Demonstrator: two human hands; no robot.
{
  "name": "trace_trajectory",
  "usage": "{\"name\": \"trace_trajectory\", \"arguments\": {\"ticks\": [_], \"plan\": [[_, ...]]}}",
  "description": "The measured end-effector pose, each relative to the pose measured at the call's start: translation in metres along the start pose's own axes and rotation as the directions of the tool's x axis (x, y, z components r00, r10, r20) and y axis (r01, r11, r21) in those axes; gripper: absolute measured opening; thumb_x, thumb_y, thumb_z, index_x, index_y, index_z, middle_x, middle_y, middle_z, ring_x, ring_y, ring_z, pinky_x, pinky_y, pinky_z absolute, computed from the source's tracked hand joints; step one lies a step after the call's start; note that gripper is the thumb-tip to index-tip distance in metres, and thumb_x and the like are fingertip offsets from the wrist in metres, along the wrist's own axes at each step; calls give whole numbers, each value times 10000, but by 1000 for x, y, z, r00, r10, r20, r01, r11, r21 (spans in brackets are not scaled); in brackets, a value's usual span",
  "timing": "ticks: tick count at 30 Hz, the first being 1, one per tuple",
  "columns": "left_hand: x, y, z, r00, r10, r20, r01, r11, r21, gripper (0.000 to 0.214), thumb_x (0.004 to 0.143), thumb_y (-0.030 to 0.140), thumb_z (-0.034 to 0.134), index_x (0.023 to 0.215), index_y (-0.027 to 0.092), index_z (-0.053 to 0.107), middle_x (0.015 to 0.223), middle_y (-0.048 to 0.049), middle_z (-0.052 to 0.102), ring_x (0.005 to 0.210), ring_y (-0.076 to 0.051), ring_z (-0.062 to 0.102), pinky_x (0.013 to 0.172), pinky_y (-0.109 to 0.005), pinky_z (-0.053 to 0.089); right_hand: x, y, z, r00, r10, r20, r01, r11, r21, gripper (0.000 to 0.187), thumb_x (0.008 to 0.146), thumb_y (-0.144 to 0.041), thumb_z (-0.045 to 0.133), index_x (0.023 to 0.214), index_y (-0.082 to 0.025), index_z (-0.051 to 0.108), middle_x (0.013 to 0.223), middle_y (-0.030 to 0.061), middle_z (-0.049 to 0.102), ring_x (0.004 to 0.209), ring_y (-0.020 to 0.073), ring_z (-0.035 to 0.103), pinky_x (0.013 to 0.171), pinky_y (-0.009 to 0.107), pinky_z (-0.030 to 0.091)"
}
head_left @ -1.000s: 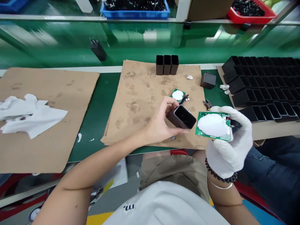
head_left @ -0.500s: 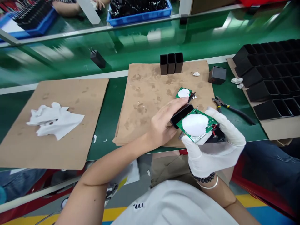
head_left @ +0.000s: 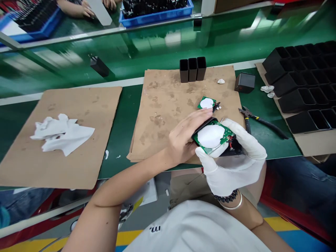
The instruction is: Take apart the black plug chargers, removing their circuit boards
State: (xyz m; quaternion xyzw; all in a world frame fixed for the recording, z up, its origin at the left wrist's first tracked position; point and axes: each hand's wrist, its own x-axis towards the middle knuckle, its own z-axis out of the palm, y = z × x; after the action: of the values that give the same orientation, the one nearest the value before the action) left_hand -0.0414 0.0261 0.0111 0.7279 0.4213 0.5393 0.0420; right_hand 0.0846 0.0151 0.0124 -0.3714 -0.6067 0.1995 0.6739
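Observation:
My bare left hand [head_left: 183, 138] grips a black rectangular housing [head_left: 203, 125], mostly hidden behind the board. My white-gloved right hand [head_left: 232, 161] holds a green circuit board [head_left: 212, 136] topped with a white paste patch, its end pushed against the housing's open mouth. Both hands hover over the near edge of a stained cardboard sheet [head_left: 168, 101]. A second green board with white paste [head_left: 207, 103] lies on that cardboard just beyond my left fingertips.
Three upright black housings [head_left: 193, 69] stand at the cardboard's far edge. A black cube [head_left: 244, 82], cutters [head_left: 258, 120] and white blobs [head_left: 266, 90] lie to the right, beside rows of black housings [head_left: 304, 87]. A crumpled white cloth [head_left: 61, 133] rests on the left cardboard. Another person's hands [head_left: 89, 8] show far left.
My right hand has carried the green board leftward until it meets the housing's opening. The left hand has tilted the housing toward it.

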Motion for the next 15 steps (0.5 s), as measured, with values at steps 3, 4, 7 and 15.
{"name": "trace_trajectory", "arguments": {"ticks": [3, 4, 7, 15], "plan": [[1, 1, -1, 1000, 16, -6, -15, 1000, 5, 392, 1070, 336, 440, 1412, 182, 556, 1334, -129, 712, 1294, -219, 663, 1115, -349, 557, -1, 1, 0, 1000, 0, 18, 0, 1000, 6, 682, 729, -299, 879, 1359, -278, 617, 1302, 98, 642, 1253, 339, 619, 1149, 618, 477], [2, 1, -1, 1000, 18, -10, -18, 1000, 6, 383, 1066, 327, 454, 1400, 174, 564, 1326, -132, 716, 1288, -217, 667, 1113, -346, 559, -1, 1, 0, 1000, 2, 28, -3, 1000, 15, 684, 736, -287, 877, 1366, -280, 611, 1318, 100, 631, 1276, 337, 608, 1165, 602, 467], [2, 1, -1, 1000, 16, -20, -16, 1000, -2, 361, 1056, 309, 487, 1369, 157, 582, 1314, -136, 722, 1280, -207, 673, 1116, -325, 555, -2, 2, 0, 999, 14, 50, -16, 999, 47, 693, 750, -246, 863, 1388, -283, 594, 1348, 97, 610, 1316, 344, 587, 1187, 589, 448], [1, -2, 1, 1000, 25, -6, -25, 1000, 0, 361, 1054, 311, 491, 1369, 155, 574, 1305, -134, 725, 1281, -213, 671, 1112, -343, 561, 1, 1, -2, 1000, 22, 12, -21, 1000, -21, 673, 687, -311, 904, 1314, -303, 658, 1245, 84, 669, 1194, 330, 636, 1131, 594, 511]]}}
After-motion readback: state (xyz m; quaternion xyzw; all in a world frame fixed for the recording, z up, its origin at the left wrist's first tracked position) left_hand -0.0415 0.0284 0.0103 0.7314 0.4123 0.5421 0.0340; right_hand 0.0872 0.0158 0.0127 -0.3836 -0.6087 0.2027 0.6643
